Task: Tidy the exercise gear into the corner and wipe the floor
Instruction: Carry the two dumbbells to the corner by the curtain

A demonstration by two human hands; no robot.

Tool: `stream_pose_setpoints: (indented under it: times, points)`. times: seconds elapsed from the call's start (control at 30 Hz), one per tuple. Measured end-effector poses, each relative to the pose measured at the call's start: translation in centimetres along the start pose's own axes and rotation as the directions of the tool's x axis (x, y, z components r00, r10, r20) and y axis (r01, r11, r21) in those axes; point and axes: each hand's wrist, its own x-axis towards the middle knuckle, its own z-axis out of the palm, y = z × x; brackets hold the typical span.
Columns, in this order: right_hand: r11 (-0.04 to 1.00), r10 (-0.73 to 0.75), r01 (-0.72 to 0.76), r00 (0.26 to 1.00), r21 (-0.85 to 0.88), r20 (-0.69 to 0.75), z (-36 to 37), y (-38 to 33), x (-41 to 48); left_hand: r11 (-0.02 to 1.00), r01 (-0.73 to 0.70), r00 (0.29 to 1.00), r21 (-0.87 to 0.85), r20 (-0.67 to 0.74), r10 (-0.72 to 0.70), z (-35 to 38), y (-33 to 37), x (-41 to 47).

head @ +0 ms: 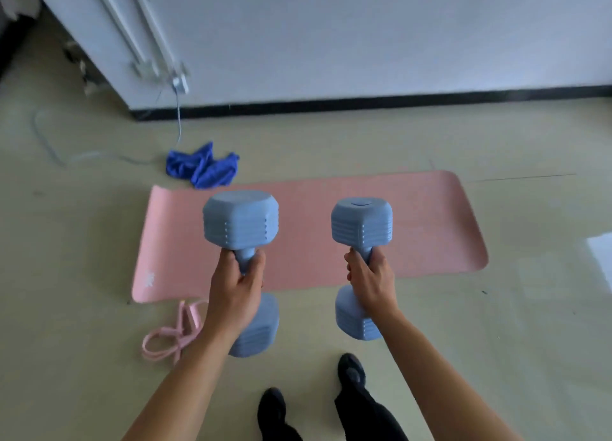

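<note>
My left hand grips the handle of a light blue dumbbell, held upright in the air. My right hand grips the handle of a second light blue dumbbell, also upright. Both hang above the near edge of a pink exercise mat that lies flat on the floor. A pink resistance band lies looped on the floor just in front of the mat's left corner. A crumpled blue cloth sits on the floor behind the mat's left end.
A white wall with a black baseboard runs behind the mat. At the left a wall corner carries white pipes, and a thin cable trails down to the floor. My black shoes stand on the beige floor below the dumbbells.
</note>
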Motion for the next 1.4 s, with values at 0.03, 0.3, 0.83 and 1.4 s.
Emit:
stream_pose_setpoints:
  times: [0.03,0.3,0.83,1.4]
  points:
    - [0.999,-0.025,0.026,0.999,0.025,-0.035,-1.1,-1.3,-1.1,0.999,-0.049,0.998,-0.003,0.031,0.049,-0.5,1.7,-0.4]
    - [0.973,-0.075,0.136,0.951,0.188,-0.301,-13.3,-4.5,-7.4,0.947,-0.304,0.906,-0.101,0.277,0.320,4.0,13.5,-4.2]
    - [0.949,0.128,0.068,0.808,0.307,-0.576,-53.2,5.6,-4.6,0.946,-0.268,0.752,-0.185,0.574,0.325,40.5,30.6,-18.5]
    - [0.853,0.204,0.146,0.791,0.501,-0.577,-82.6,0.8,21.6,0.864,-0.413,0.613,-0.289,0.613,0.498,76.6,51.9,-9.0]
